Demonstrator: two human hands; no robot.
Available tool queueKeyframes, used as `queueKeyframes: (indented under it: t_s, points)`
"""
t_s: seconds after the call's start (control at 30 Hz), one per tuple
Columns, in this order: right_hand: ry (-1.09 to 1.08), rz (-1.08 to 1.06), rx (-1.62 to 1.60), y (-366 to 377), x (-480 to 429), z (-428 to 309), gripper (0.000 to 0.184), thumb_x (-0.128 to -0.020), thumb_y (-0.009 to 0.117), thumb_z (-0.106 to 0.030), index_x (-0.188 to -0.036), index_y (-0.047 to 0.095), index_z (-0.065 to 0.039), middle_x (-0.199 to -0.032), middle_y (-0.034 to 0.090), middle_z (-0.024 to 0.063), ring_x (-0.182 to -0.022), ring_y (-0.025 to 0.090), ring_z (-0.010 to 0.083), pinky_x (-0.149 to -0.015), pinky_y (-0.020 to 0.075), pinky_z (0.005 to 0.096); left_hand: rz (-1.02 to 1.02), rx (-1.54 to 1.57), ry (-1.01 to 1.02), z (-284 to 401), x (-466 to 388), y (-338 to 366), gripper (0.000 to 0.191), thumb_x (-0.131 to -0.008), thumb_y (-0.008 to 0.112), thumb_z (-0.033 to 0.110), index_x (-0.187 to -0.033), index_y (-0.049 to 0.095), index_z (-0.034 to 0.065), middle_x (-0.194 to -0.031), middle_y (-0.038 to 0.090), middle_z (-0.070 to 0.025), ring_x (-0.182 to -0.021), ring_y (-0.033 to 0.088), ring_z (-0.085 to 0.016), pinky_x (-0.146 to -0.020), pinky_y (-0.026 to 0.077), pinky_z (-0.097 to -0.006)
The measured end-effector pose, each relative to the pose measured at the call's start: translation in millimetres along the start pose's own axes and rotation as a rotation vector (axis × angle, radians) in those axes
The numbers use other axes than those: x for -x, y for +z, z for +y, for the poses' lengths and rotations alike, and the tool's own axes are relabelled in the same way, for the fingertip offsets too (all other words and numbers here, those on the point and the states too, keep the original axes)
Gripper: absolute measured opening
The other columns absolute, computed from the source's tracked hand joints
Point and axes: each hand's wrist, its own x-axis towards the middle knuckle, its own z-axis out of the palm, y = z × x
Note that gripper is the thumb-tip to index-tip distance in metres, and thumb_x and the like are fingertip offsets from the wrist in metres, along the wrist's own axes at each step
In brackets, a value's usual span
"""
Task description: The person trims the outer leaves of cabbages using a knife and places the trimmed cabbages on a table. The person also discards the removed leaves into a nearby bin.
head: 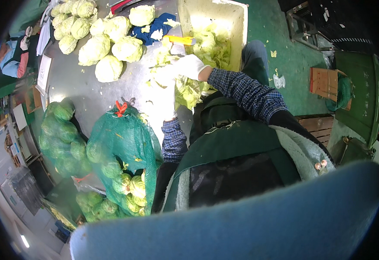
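White gloves cover both hands, which meet over the near side of the metal table, beside the tub. My right hand [189, 66] is closed on a small knife [157, 66], whose thin dark blade points left. Just below it, my left hand [166, 99] grips a pale cabbage [162, 77]; strong glare blurs its outline and my fingers. Loose cabbage leaves [188, 92] lie under and beside my hands. Across the table sit several trimmed cabbage heads [95, 50]. A yellow-handled tool [180, 40] rests at the tub's edge, near a dark blue cloth [153, 29].
A white plastic tub [238, 19] holds cabbage leaves at the right. Green mesh sacks of cabbages [124, 130] [65, 136] stand on the left. Another person [17, 55] is at the far left. On the green floor are a cardboard box [324, 83] and a wooden pallet [316, 125].
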Motion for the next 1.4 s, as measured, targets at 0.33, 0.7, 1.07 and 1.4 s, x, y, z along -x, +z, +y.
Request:
queueKeyframes:
  t_s: [0.33,0.7,1.07,1.4]
  points:
    - [0.325,-0.138,-0.022,-10,-11,4,0.035,-0.096,0.05,-0.035,-0.115,0.06,-0.007,-0.089,0.069,0.0175,-0.078,0.069,0.0347,-0.067,0.054,0.0441,-0.036,-0.042,0.071,-3,1,-13,0.072,-0.08,0.077,0.034,-0.137,0.049,-0.0004,-0.128,0.059,-0.0225,-0.116,0.058,-0.033,-0.097,0.048,-0.0413]
    - [0.113,0.056,-0.023,10,25,-49,0.026,-0.097,0.05,-0.033,-0.099,0.065,-0.012,-0.077,0.067,0.0103,-0.068,0.067,0.0277,-0.061,0.053,0.0411,0.056,-0.115,-0.036,-25,6,-17,0.073,-0.078,0.077,0.046,-0.134,0.055,0.0045,-0.126,0.061,-0.0201,-0.111,0.061,-0.034,-0.092,0.051,-0.0448]
    - [0.585,-0.121,-0.16,25,37,72,0.037,-0.093,0.053,-0.041,-0.101,0.07,-0.009,-0.092,0.07,0.0202,-0.082,0.067,0.0384,-0.072,0.0526,0.0486,-0.133,-0.122,-0.115,26,42,-56,0.076,-0.09,0.065,0.04,-0.149,0.036,0.0032,-0.14,0.05,-0.0259,-0.129,0.051,-0.038,-0.108,0.04,-0.0414]
    - [0.429,-0.116,-0.283,-64,60,-64,0.075,-0.088,0.065,-0.047,-0.147,0.039,-0.006,-0.113,0.066,0.0183,-0.088,0.069,0.0352,-0.075,0.0559,0.0441,0.038,0.521,-0.249,0,52,-68,0.059,-0.095,0.063,0.032,-0.143,0.046,0.0018,-0.141,0.049,-0.0216,-0.13,0.048,-0.031,-0.11,0.037,-0.0408]
